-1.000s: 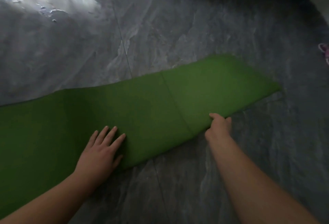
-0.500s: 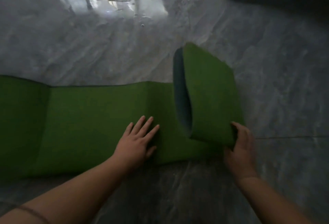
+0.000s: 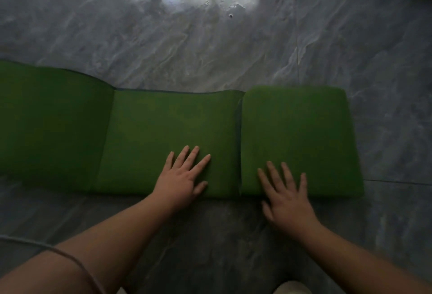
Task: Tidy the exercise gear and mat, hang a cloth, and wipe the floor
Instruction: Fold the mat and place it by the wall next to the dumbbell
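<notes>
Stretching across the middle of the frame from the left edge, one green mat lies on the grey marbled floor, creased into panels, its right end folded over into a thicker pad at centre right. Two hands show: the left hand lies flat with fingers spread on the single layer, the right hand lies flat and spread on the folded pad's near edge.

This looks like a room in a home: a polished grey marble floor (it mirrors a bright window) with a green exercise mat on it.
</notes>
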A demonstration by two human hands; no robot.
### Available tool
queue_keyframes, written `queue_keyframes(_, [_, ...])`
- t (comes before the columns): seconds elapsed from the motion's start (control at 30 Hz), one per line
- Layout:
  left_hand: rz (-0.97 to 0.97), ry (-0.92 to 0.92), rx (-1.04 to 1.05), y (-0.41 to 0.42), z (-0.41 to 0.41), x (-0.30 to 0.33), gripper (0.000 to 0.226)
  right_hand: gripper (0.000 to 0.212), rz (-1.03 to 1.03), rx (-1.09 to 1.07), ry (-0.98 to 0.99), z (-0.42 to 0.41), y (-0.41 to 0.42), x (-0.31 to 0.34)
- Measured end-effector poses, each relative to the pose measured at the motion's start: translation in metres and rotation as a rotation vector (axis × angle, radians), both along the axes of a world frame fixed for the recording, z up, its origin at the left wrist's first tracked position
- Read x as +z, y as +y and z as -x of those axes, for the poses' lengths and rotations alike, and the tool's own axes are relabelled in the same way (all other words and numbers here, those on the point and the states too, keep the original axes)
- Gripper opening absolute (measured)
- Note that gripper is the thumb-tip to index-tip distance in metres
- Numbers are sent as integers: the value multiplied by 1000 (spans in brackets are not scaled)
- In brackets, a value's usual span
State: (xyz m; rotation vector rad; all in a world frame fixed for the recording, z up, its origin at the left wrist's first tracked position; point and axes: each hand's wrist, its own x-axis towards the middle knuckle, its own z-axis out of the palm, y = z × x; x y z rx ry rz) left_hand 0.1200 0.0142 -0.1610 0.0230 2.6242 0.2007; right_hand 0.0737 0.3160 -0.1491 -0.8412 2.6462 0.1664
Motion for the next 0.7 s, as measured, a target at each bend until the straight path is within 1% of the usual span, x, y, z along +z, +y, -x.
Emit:
queue_keyframes(0.07, [-9, -10, 28, 2, -2, 3, 72, 71, -7, 3, -40, 0, -17, -6])
queue_keyframes(0.1, [-16, -15, 51, 5, -2, 6, 73, 68, -44, -7, -79, 0, -20, -10])
queue_keyframes(0.2, [-80, -27, 57, 24, 3, 17, 80, 65, -76, 0, -82, 2, -18, -9])
queue_keyframes(0.27, [-149, -3, -58, 42, 8, 22, 85, 64, -90, 37, -82, 6, -12, -6])
queue_keyframes(0.33, [-181, 26, -190, 61, 11, 22, 87, 63, -62, 73, -81, 10, -8, -1])
queue_keyframes(0.4, [-170, 14, -229, 78, 14, 20, 88, 65, -38, 39, -98, 14, -8, 2])
queue_keyframes(0.47, [-132, -6, -217, 93, 17, 19, 84, 69, 10, -29, -109, 11, -6, 1])
queue_keyframes(0.53, [-86, 10, -235, 103, 20, 19, 73, 69, 112, -67, -103, 10, 2, 1])
queue_keyframes(0.63, [-84, 12, -287, 109, 19, 16, 67, 57, 339, -95, -76, 16, 27, 3])
queue_keyframes(0.67, [-81, 4, -306, 109, 19, 16, 68, 53, 371, -133, -47, 19, 38, 6])
queue_keyframes(0.7, [-69, 0, -323, 109, 20, 17, 71, 51, 355, -190, -13, 23, 48, 9])
